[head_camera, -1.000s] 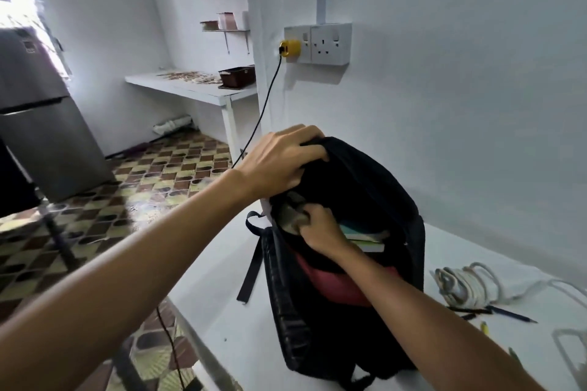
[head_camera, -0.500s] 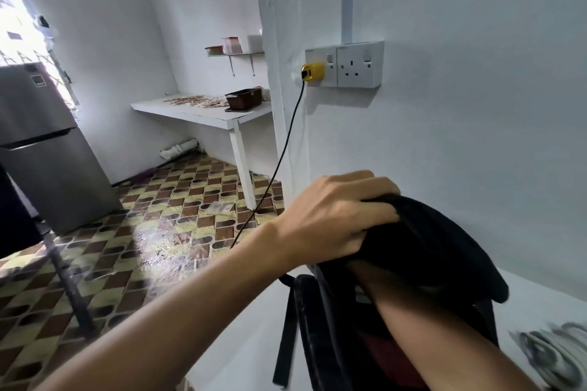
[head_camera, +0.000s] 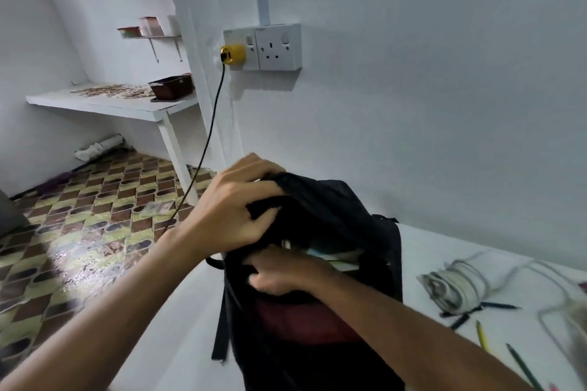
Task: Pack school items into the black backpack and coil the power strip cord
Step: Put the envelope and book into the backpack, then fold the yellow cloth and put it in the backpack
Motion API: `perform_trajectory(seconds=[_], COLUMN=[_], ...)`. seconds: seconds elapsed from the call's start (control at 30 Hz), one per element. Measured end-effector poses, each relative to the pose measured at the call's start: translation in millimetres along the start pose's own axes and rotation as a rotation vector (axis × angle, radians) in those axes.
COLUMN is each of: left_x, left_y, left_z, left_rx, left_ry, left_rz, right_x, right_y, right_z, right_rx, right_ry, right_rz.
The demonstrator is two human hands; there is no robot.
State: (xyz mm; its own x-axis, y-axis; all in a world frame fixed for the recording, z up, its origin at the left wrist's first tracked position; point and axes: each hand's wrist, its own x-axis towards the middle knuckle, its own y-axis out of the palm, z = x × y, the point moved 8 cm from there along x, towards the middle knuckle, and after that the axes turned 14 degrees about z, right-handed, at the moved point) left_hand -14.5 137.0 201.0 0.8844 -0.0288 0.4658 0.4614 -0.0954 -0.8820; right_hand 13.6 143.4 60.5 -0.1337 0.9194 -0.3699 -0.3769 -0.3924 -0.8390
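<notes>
The black backpack (head_camera: pixel 355 219) stands upright on the white table (head_camera: pixel 422 247), its top unzipped. My left hand (head_camera: pixel 232 213) grips the top flap and holds it up. My right hand (head_camera: pixel 286 273) is at the opening, fingers curled over the front rim; what they hold is hidden. Books (head_camera: pixel 336 255) and a red item (head_camera: pixel 301 320) show inside. The white power strip (head_camera: pixel 454 286), wrapped in its cord, lies to the right of the bag. Pens and pencils (head_camera: pixel 482 311) lie in front of the strip.
A double wall socket (head_camera: pixel 276 46) has a yellow plug (head_camera: pixel 233 54) with a black cable hanging to the floor at left. A white side shelf (head_camera: pixel 104 101) holds a dark tray. Patterned floor tiles lie beyond the table's left edge.
The view has dropped back toward the table. My right hand, deep in the backpack half a second ago, has come up to the opening. My left hand still holds the flap.
</notes>
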Motion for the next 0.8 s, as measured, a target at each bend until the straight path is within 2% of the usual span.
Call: perform_trajectory(seconds=[0.03,0.1,0.13,0.2,0.23,0.27,0.3,0.33,0.4,0.47,0.6,0.7,0.73,0.8], left_x=[-3.4,-7.0,-8.8,-12.2,-13.4,-15.2,-17.7,-22.0,-32.5,-45.0,-80.7,-119.9,-126.6,-126.9], left_y=[3.0,14.0,19.8,27.9,31.0,32.8,34.8,37.7,50.1,72.6,133.9,185.5,197.9,204.8], left_z=[-0.2,-7.9,-12.4,-21.8,-28.9,-36.4,-43.6,-48.2,-50.7,-54.7,-57.8,-58.0,-61.3,-61.5], left_rx=[-0.028,-0.085,-0.110,-0.169,-0.193,-0.211,-0.220,-0.231,-0.326,-0.423,-0.185,-0.075,-0.065,-0.078], left_ry=[-0.021,-0.055,-0.066,-0.079,-0.089,-0.095,-0.106,-0.126,-0.211,-0.252,-0.346,-0.416,-0.411,-0.451], left_rz=[-0.008,-0.005,0.004,0.027,0.035,0.030,0.019,0.001,0.023,0.151,0.618,0.963,1.013,1.023], right_x=[-14.5,-68.2,-96.9,-150.2,-166.4,-172.6,-172.5,-172.1,-167.4,-164.2,-153.0,-140.6,-146.9,-156.5], right_y=[8.0,6.5,-5.3,-27.2,-28.4,-26.1,-20.7,-14.5,4.2,30.1,95.0,130.5,134.3,134.5], right_z=[5.8,11.1,13.1,13.0,3.2,-14.4,-35.6,-55.7,-85.7,-95.1,-95.5,-101.0,-103.4,-104.6], right_rx=[0.028,0.083,0.080,-0.056,-0.115,-0.162,-0.210,-0.240,-0.167,-0.100,-0.168,-0.133,-0.087,-0.008], right_ry=[-0.054,-0.174,-0.237,-0.295,-0.252,-0.130,0.033,0.191,0.301,0.265,0.189,0.138,0.135,0.103], right_rz=[0.068,-0.018,-0.186,-0.650,-0.825,-0.922,-0.937,-0.891,-0.706,-0.599,-0.402,-0.120,-0.053,-0.029])
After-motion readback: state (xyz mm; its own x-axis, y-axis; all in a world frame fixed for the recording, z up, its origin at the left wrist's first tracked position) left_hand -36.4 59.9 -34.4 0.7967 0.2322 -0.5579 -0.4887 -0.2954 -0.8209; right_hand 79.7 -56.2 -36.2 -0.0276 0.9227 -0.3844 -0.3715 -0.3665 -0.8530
